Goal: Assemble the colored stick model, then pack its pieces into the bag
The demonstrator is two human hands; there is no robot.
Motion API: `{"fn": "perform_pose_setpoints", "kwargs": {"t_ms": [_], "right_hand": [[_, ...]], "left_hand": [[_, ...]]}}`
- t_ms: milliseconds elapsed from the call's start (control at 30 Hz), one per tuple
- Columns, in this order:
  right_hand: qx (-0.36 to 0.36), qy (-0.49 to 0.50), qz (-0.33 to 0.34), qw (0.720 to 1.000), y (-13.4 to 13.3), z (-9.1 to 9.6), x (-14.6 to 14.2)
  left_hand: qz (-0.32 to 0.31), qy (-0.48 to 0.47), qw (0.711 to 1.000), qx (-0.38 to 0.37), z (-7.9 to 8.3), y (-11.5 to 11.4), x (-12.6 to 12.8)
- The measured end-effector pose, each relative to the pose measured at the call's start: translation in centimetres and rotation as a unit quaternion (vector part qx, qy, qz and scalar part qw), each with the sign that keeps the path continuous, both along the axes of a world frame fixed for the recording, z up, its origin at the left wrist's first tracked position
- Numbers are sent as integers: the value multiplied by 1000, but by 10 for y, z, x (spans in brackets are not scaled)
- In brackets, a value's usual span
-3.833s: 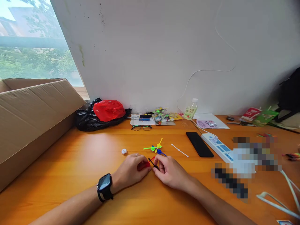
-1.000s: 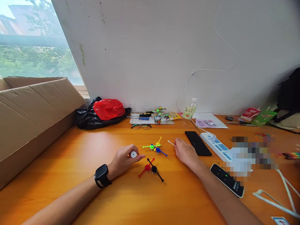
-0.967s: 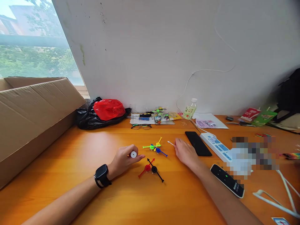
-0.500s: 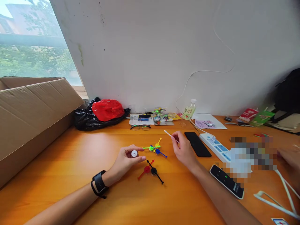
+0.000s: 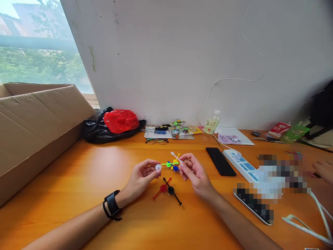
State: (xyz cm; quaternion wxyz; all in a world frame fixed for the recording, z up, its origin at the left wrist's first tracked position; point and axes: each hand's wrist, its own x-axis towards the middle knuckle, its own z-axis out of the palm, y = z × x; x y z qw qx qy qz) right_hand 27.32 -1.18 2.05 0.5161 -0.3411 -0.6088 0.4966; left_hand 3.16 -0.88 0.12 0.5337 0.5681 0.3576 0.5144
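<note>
My left hand [image 5: 142,177] pinches a small white disc [image 5: 158,167] between thumb and fingers, held just above the orange table [image 5: 78,180]. My right hand [image 5: 195,172] is closed on a thin white arrow-shaped pointer [image 5: 176,158], its tip aimed up and left toward the disc. Between the hands, on the table, lies a joined red and black pointer pair [image 5: 167,190]. Just behind them sits a cluster of green, yellow and blue pointers [image 5: 171,164].
A large cardboard box [image 5: 33,118] fills the left side. Black and red bags [image 5: 114,126], glasses [image 5: 156,141], small tools and a bottle [image 5: 211,123] line the wall. A black phone [image 5: 221,161], a power strip [image 5: 241,163] and another person's hand [image 5: 324,170] are at the right.
My right hand picked the white pointer up from beside the phone and carried it left toward the disc. My left hand lifted the white disc and turned it toward the right hand.
</note>
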Motion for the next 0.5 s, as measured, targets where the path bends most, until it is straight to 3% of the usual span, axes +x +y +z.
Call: {"fn": "perform_pose_setpoints", "kwargs": {"t_ms": [167, 367, 500], "right_hand": [[-3, -29, 0, 1000, -2, -3, -5], [128, -169, 18, 977, -17, 0, -13], [183, -220, 32, 958, -21, -7, -16]], "left_hand": [[-27, 8, 1000, 8, -1, 1, -1], [-43, 18, 998, 50, 5, -7, 1], [-30, 86, 989, 119, 12, -14, 2]]}}
